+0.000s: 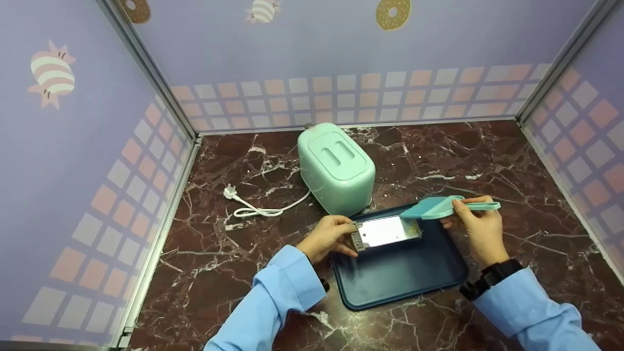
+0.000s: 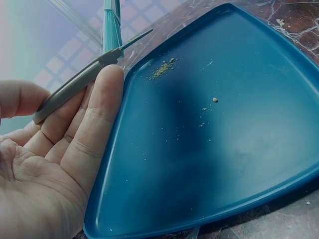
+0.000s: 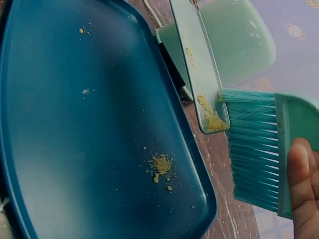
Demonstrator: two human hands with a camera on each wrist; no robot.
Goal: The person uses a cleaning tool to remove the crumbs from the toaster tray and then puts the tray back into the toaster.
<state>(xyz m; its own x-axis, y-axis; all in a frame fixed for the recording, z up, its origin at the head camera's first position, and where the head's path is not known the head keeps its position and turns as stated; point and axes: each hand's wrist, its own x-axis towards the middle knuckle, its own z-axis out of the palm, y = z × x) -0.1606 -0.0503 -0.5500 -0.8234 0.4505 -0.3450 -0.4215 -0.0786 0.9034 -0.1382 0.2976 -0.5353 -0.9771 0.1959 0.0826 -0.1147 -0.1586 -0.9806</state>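
Observation:
My left hand pinches one end of a shiny metal crumb tray, held tilted over the far part of a dark blue tray. Yellowish crumbs lie at the crumb tray's far end in the right wrist view. My right hand grips a mint-green brush by its handle. Its teal bristles reach that far end, beside the crumbs. Below, on the blue tray, a small pile of yellow crumbs and scattered specks show.
Just behind the blue tray stands a mint-green toaster. Its white cord lies looped to the left, ending in a plug. Patterned panels enclose the dark marbled tabletop at the back and sides.

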